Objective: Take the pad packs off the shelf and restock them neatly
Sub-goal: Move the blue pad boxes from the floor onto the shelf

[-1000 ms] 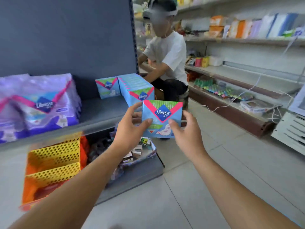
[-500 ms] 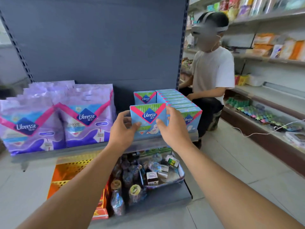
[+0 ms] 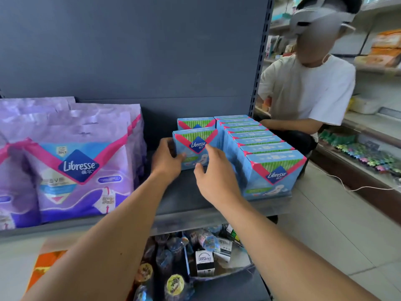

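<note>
Both hands set a blue pad pack upright on the shelf (image 3: 188,192).
Left hand (image 3: 166,160) holds the blue pad pack (image 3: 194,147) in its grip at the left edge; right hand (image 3: 213,179), fingers spread wide, touches its front. One pack stands behind it; eight beside.

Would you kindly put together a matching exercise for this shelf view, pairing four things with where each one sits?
Things:
1. purple packs
2. blue pack between the hands
3. long row of blue packs
4. black-and-white box

Places:
A. right end of the grey shelf
B. lower shelf, among the small goods
C. left part of the grey shelf
D. front of the short row, left of the long row

Pairs: 1-C, 2-D, 3-A, 4-B
</note>
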Action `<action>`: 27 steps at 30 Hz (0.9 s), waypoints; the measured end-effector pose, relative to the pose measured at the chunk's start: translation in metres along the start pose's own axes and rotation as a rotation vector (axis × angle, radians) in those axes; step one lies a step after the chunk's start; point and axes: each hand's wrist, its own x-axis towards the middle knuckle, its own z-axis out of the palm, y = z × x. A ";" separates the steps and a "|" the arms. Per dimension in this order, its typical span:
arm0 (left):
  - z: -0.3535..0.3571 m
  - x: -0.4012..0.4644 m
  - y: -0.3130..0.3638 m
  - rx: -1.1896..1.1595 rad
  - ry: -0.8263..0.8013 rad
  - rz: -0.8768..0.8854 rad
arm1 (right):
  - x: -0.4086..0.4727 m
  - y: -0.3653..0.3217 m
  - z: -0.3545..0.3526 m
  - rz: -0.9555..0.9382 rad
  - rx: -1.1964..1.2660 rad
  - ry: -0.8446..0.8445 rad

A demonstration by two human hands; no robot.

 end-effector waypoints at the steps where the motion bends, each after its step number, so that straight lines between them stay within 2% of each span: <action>1: 0.002 0.006 -0.001 0.006 -0.002 0.005 | 0.003 0.001 0.003 -0.005 -0.018 -0.006; 9: 0.025 0.034 -0.006 0.017 0.004 0.048 | 0.011 0.002 0.012 0.008 -0.112 -0.107; 18: 0.034 0.047 -0.013 0.145 0.032 0.006 | 0.012 0.006 0.015 0.041 -0.167 -0.180; 27: 0.033 0.051 -0.015 0.192 0.030 -0.016 | 0.017 0.005 0.022 -0.008 -0.267 -0.264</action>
